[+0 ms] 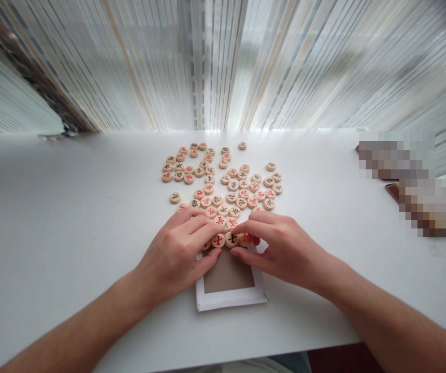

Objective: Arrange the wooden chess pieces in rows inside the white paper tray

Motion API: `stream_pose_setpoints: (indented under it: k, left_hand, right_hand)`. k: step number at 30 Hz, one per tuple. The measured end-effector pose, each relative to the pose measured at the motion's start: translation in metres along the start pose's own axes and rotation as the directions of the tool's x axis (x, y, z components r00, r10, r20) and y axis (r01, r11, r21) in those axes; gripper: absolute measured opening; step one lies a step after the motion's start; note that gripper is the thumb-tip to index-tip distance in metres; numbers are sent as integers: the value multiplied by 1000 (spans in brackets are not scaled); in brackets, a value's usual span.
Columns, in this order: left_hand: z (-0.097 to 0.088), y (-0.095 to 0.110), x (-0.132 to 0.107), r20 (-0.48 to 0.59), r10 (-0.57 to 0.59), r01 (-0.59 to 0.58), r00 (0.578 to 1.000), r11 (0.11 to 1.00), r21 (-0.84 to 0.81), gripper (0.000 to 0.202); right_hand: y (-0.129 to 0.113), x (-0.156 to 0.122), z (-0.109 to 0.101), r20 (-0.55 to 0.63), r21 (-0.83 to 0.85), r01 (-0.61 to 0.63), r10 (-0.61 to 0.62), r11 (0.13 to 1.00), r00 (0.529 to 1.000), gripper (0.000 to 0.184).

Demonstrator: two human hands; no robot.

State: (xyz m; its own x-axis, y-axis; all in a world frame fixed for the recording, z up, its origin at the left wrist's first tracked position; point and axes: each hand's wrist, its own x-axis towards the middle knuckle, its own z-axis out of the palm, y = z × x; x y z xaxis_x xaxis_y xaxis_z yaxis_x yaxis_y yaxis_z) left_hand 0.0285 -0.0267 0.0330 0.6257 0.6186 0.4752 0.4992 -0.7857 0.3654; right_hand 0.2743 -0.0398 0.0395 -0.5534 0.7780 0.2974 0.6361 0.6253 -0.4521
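A shallow white cardboard box (230, 298) with a grey-brown bottom lies in front of me. Across its far end runs a row of round wooden Chinese chess pieces. My left hand (182, 243) curls over the row's left part, thumb and fingers closed about a piece with a red character (218, 241). From the other side, my right hand (275, 241) pinches around a piece with a black character (231, 239); another red-marked piece (245, 239) sits partly under its fingers. My fingers hide the row's ends and much of the box's far edge.
Many loose Chinese chess pieces (223, 210), red and black marked, spread over the white table (71, 223) beyond my hands. One piece (242, 145) lies apart at the back. Blurred brown objects (432, 207) are at the right. A string curtain (223, 67) hangs behind the table.
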Motion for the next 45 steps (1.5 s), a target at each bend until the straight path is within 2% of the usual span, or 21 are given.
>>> stream_pose_setpoints:
  k: [12,23,45]
  left_hand:
    - [0,1,1,-5,-1,1,1000,1000,8,14]
    - [-3,0,0,17,-19,19,1000,1000,6,20]
    - [0,5,3,7,-28,28,1000,1000,-4,12]
  right_hand:
    - [0,1,1,5,-4,-3,3,1000,1000,12]
    - [1,-1,2,-7,1,7,-7,1000,1000,11]
    - [-2,1,2,-35,17,26,-25,1000,999,8]
